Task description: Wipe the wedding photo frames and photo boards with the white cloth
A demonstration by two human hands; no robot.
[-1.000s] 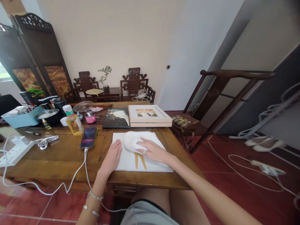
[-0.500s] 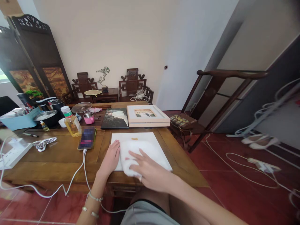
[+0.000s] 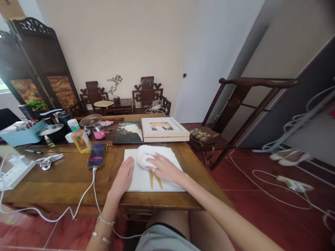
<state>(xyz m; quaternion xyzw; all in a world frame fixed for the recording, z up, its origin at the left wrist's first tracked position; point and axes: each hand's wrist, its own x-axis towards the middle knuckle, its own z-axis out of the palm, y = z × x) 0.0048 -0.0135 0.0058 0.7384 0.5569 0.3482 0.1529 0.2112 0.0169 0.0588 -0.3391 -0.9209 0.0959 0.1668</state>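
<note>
A white flat panel (image 3: 167,186) lies on the wooden table in front of me, with two slanting gold strips (image 3: 155,179) showing on its face. My right hand (image 3: 162,166) grips a fluffy white cloth (image 3: 157,152) and presses it on the panel's far part. The cloth is bunched under the fingers and covers the upper ends of the strips. At the panel's left edge my left hand (image 3: 126,174) rests flat, fingers stretched out and together, holding nothing.
Beyond the panel lie a white picture frame (image 3: 172,134) and a dark picture (image 3: 121,134). Leftward are a phone (image 3: 97,155) on a white cable, a bottle (image 3: 80,139), a pink cup (image 3: 98,133) and a power strip (image 3: 19,170). A wooden chair (image 3: 232,104) stands right.
My right hand has pushed the cloth away from me, from the panel's near part to its far part, uncovering the lower gold strips. My left hand has stayed in place.
</note>
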